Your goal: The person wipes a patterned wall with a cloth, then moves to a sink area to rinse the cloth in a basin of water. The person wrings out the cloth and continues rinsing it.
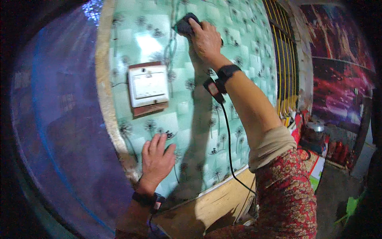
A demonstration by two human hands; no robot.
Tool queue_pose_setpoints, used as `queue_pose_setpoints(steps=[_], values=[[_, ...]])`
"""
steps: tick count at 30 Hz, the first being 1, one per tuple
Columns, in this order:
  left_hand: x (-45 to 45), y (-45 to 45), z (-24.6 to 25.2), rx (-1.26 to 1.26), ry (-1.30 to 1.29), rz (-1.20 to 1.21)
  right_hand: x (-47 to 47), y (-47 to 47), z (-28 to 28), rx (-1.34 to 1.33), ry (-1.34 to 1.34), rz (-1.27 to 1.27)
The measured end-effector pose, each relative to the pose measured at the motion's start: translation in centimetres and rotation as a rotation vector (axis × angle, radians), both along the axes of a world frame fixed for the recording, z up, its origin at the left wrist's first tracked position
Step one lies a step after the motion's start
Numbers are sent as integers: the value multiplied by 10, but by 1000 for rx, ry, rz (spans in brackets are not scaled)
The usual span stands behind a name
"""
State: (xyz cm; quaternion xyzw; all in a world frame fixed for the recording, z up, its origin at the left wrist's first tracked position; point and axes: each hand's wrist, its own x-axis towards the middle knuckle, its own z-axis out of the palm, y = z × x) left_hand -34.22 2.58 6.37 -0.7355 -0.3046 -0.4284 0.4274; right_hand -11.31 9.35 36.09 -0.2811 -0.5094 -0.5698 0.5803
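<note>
My right hand [207, 41] is raised high against a wall covered in mint-green wallpaper [185, 119] with dandelion prints. It grips a dark folded cloth or pad [185, 24], which appears to touch the wall; its exact kind is unclear. Lower down, my left hand [158, 158] is spread with its palm toward the wallpaper, fingers apart and holding nothing. Whether it presses on the surface, I cannot tell. Between the hands, to the left, a white switch plate [149, 86] sits on a reddish-brown backing. Thin cables [169, 47] run down to it from above.
Bare plaster [103, 77] edges the wall at left, beside a bluish-purple sheet or curtain [65, 119]. A barred window [282, 50] is at right. Beyond it stand a metal pot [315, 126] and cluttered items. A black cable [229, 143] hangs from my right wrist device.
</note>
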Motion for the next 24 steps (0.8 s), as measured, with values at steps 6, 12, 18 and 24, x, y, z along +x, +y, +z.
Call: queue_pose_setpoints(steps=[6, 12, 18, 24], values=[[0, 1, 0, -47, 28, -7, 30, 7, 19, 23, -3, -119], [4, -3, -2, -109, 15, 112, 44, -7, 13, -161, -37, 21], [5, -3, -1, -66, 24, 121, 63, -4, 22, -90, -1, -90], [0, -1, 0, -71, 41, 101, 80, 5, 19, -199, 92, -3]])
